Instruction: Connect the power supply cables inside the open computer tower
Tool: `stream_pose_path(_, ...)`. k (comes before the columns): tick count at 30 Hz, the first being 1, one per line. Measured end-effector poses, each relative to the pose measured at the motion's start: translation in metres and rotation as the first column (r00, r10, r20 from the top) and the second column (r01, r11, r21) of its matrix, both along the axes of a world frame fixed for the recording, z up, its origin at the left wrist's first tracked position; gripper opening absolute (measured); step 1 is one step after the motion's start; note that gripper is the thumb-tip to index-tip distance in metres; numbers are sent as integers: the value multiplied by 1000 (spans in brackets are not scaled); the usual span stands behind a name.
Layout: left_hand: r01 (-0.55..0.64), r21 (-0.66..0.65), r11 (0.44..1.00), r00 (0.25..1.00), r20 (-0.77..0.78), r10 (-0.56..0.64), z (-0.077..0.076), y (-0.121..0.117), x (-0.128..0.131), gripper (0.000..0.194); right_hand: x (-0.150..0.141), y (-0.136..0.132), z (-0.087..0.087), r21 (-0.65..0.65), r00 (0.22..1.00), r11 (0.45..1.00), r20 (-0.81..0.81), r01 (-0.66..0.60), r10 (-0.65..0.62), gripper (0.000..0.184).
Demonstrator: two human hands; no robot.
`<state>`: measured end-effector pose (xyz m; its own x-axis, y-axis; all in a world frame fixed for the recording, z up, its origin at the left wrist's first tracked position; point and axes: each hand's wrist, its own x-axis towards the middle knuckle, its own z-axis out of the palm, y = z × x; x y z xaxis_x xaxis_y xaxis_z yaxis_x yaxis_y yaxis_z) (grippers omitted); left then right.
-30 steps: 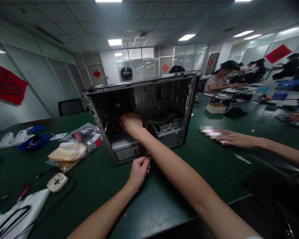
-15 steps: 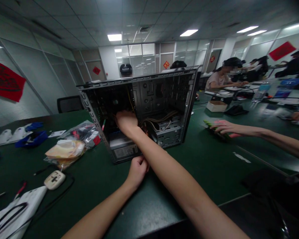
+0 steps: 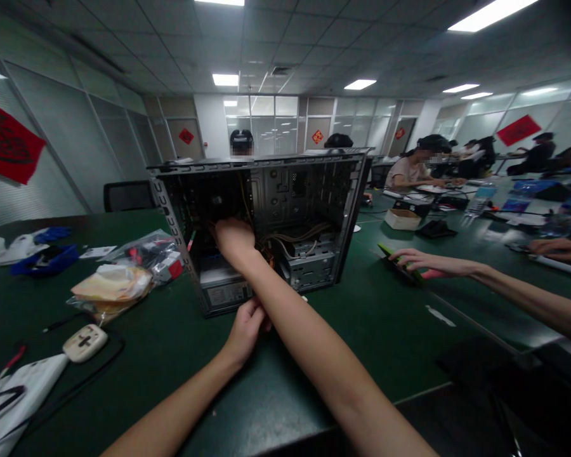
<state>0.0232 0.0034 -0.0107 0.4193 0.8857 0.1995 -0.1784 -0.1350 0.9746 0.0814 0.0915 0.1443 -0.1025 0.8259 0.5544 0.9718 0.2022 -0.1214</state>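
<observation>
A desktop computer case [image 3: 309, 259] stands on the green table with its side panel off, so its inside faces me. My right hand [image 3: 236, 242] reaches into the left half, below a dark round fan [image 3: 217, 200]. Its fingers look curled, and the back of the hand hides whatever is in them. Low in front, under my right forearm, my left hand [image 3: 248, 327] is closed beside the metal power supply box [image 3: 228, 293] at the case's bottom edge. What its fingers hold, if anything, I cannot make out. Loose cables [image 3: 292, 241] run through the case's middle.
Left of the case lie plastic bags [image 3: 118, 284], a blue tray [image 3: 50, 260], a cream-coloured square device [image 3: 85, 343] and a white power strip [image 3: 26, 397]. At right, another person's hand [image 3: 423, 261] rests on a green-edged item. Beyond it sits a small box [image 3: 402, 219].
My view has shifted a little, so the case and table things appear slightly further left. Both my hands keep their places at the case. The other person's hand stays on the green-edged item.
</observation>
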Motion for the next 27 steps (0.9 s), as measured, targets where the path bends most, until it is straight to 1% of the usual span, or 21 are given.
stream_pose_path(2,3,12,1000,995,101,-4,14,3,-7,34,12,-10,1,55,997,996,52,-66,64,42)
stream_pose_path(3,-1,13,1000,988,153,-1,23,4,-11,34,22,-17,-1,111,990,987,87,-119,110,41)
stream_pose_path(4,-18,5,1000,975,220,17,32,6,-14,35,34,-25,-4,198,979,963,129,-184,160,39)
stream_pose_path(5,-24,-12,1000,959,281,26,41,7,-18,37,49,-34,-10,288,962,924,177,-250,206,40)
stream_pose_path(6,-3,-39,999,942,336,16,50,9,-21,37,65,-44,-20,347,936,877,235,-332,261,42)
stream_pose_path(7,24,-72,997,921,390,6,57,10,-24,37,82,-53,-33,373,890,817,304,-440,340,43)
stream_pose_path(9,106,-156,982,877,480,-18,67,13,-29,28,116,-70,-66,386,792,697,395,-603,466,42)
stream_pose_path(10,146,-195,970,855,519,-24,70,14,-30,23,131,-76,-85,372,750,656,420,-656,511,40)
stream_pose_path(11,181,-227,957,833,552,-27,73,15,-31,18,144,-80,-103,359,719,627,425,-692,550,40)
stream_pose_path(12,209,-247,946,814,581,-28,74,16,-32,14,155,-83,-120,338,708,625,411,-704,575,41)
stream_pose_path(14,247,-264,932,786,617,-33,77,16,-34,13,167,-83,-144,276,708,656,361,-703,607,47)
stream_pose_path(16,271,-264,926,768,639,-43,80,17,-34,16,170,-80,-154,251,760,720,275,-648,589,47)
stream_pose_path(18,286,-267,920,753,657,-44,84,18,-35,19,167,-77,-154,232,797,763,183,-604,575,47)
stream_pose_path(19,287,-270,919,746,665,-38,86,19,-36,20,165,-77,-152,220,801,770,147,-599,581,47)
stream_pose_path(23,291,-259,921,733,679,-40,90,23,-38,21,159,-82,-146,190,773,750,100,-633,627,48)
stream_pose_path(25,312,-238,920,751,655,-86,87,23,-40,24,159,-85,-145,201,773,749,97,-632,627,48)
stream_pose_path(27,324,-190,927,799,579,-161,82,20,-42,35,160,-85,-144,211,786,760,86,-615,612,49)
